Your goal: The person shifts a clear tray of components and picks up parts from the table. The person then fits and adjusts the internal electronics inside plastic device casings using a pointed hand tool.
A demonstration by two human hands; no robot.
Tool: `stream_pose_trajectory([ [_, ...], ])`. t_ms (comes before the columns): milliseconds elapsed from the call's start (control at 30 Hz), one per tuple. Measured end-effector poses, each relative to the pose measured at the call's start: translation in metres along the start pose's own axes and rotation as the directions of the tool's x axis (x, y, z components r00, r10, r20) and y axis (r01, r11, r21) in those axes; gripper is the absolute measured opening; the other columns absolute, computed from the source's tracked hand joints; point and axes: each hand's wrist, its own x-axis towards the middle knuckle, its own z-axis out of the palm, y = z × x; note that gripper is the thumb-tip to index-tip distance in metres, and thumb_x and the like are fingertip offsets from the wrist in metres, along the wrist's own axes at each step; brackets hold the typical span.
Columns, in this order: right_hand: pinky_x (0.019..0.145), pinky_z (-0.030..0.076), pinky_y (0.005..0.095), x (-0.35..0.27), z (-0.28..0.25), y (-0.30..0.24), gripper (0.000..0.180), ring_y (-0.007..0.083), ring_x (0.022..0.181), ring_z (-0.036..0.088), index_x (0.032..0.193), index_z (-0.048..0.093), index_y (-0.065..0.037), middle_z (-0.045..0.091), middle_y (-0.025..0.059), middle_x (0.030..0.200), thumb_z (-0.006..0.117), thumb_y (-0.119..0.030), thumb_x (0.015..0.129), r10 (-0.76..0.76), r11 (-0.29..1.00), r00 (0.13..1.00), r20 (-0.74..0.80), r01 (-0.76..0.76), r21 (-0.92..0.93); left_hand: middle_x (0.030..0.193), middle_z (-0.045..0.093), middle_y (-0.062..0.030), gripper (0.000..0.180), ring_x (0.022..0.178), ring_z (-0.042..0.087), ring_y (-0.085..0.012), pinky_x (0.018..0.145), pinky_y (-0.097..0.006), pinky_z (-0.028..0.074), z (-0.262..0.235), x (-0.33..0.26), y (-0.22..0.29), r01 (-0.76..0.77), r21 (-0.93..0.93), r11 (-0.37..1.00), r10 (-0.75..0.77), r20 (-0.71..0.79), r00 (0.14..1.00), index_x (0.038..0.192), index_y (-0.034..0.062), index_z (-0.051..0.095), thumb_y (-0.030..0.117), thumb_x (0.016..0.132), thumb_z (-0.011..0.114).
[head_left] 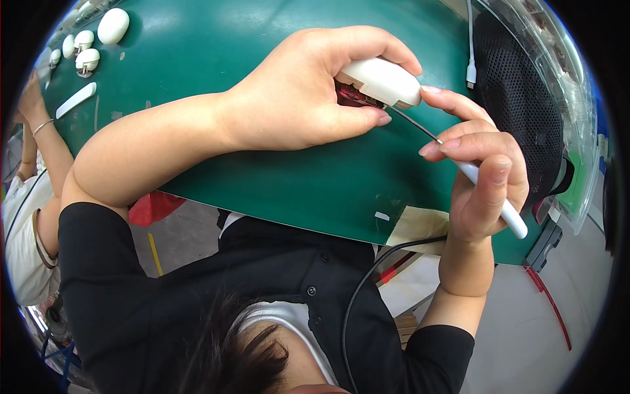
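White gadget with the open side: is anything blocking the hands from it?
Nothing visible is in the way. The left hand holds the white gadget, and the right hand points a white-handled tool at the gadget's open side. I can't tell whether tool and gadget touch.

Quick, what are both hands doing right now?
Left hand: closed around a white rounded case.
Right hand: closed, holding a thin, white-handled tool.

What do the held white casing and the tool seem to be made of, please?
White casing: probably plastic, smooth and glossy, judging by its even colour and moulded edge. Tool: the shaft is likely metal, given its grey sheen; the white handle, from its soft highlight, perhaps smooth plastic.
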Motion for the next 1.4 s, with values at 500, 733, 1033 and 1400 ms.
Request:
stream_pose_trajectory([
  [500, 0.083, 0.047, 0.0456, 0.0022, 0.0031, -0.0038, 0.040, 0.0394, 0.091, 0.060, 0.077, 0.059, 0.001, 0.061, 0.0138, 0.067, 0.042, -0.029, 0.095, -0.065, 0.982, 0.998, 0.024, 0.068, -0.174, 0.101, 0.061, -0.0073, 0.039, 0.094, 0.060, -0.0158, 0.081, -0.026, 0.048, 0.0033, 0.0026, -0.0012, -0.040, 0.107, 0.993, 0.043, -0.019, 0.999, 0.111, 0.0038, 0.057, -0.001, 0.073, 0.067],
  [733, 0.077, 0.048, 0.0394, 0.0028, 0.0013, -0.0030, 0.034, 0.0369, 0.093, 0.059, 0.076, 0.060, 0.002, 0.061, 0.0139, 0.066, 0.045, -0.023, 0.093, -0.058, 0.980, 0.998, 0.032, 0.063, -0.188, 0.101, 0.062, -0.0084, 0.039, 0.093, 0.061, -0.0173, 0.080, -0.027, 0.048, 0.0031, 0.0028, -0.0012, -0.089, 0.174, 0.981, 0.090, 0.001, 0.996, 0.109, 0.0031, 0.058, -0.001, 0.072, 0.067],
  [1033, 0.081, 0.045, 0.0413, 0.0024, -0.0006, -0.0024, 0.038, 0.0343, 0.092, 0.060, 0.075, 0.059, 0.002, 0.061, 0.0133, 0.064, 0.041, -0.025, 0.095, 0.083, 0.996, 0.996, -0.019, -0.083, -0.012, 0.102, 0.062, -0.0078, 0.040, 0.093, 0.061, -0.0156, 0.079, -0.026, 0.048, 0.0015, 0.0040, 0.0013, -0.089, 0.187, 0.978, 0.083, 0.039, 0.996, 0.110, 0.0022, 0.058, -0.002, 0.072, 0.067],
  [1400, 0.077, 0.046, 0.0360, 0.0036, -0.0040, 0.0043, 0.032, 0.0290, 0.089, 0.062, 0.075, 0.060, 0.002, 0.062, 0.0126, 0.070, 0.046, -0.021, 0.093, 0.172, 0.969, 0.985, -0.017, -0.166, 0.185, 0.103, 0.062, -0.0078, 0.039, 0.094, 0.061, -0.0147, 0.081, -0.026, 0.048, -0.0024, 0.0043, 0.0015, -0.066, 0.149, 0.987, 0.059, 0.053, 0.997, 0.110, 0.0018, 0.057, -0.001, 0.073, 0.067],
])
